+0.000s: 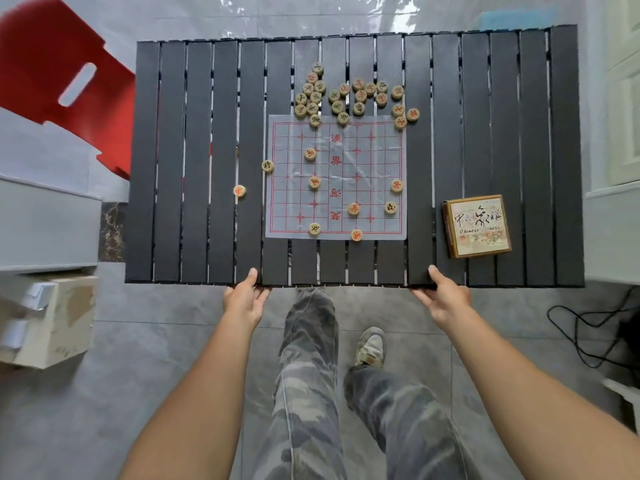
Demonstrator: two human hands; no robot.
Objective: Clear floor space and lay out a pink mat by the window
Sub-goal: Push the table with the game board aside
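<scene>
A black slatted folding table point(180, 161) fills the middle of the view. My left hand point(244, 296) grips its near edge left of centre, thumb on top. My right hand point(441, 294) grips the same edge further right, thumb on top too. On the table lies a thin translucent chess sheet point(377, 161) with red grid lines. Several round wooden chess pieces point(341, 95) are heaped at its far side and scattered over it. A brown chess box point(477, 226) sits at the near right of the table. No pink mat is in view.
A red plastic chair point(59, 74) stands at the far left, touching the table's corner. A cardboard box point(52, 320) sits on the grey tiled floor at the left. A black cable point(585, 327) trails on the right. My legs point(311, 358) stand just behind the table.
</scene>
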